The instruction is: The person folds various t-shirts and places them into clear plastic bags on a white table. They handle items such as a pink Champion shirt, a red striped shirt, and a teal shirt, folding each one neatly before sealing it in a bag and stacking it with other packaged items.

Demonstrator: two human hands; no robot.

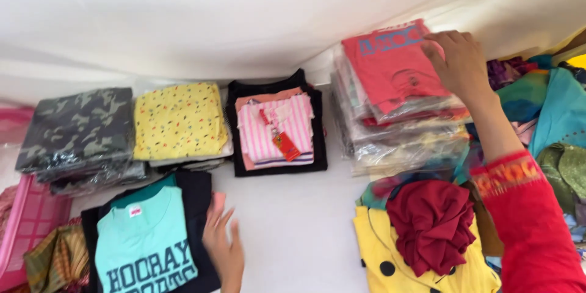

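My right hand (459, 61), in a red sleeve, rests with spread fingers on the right edge of a red folded shirt in clear plastic (390, 64), which tops a tall stack of bagged clothes (400, 137). My left hand (224, 241) hovers open low in the middle, fingers up, beside a teal printed shirt (143, 247) lying on a dark folded garment (198, 204). It holds nothing.
Folded piles lie on a white sheet (293, 220): a camouflage one (79, 128), a yellow speckled one (179, 121), a pink striped top with an orange tag (278, 129). A maroon cloth on a yellow dotted garment (430, 226) and loose clothes (552, 116) sit right; pink basket (24, 220) left.
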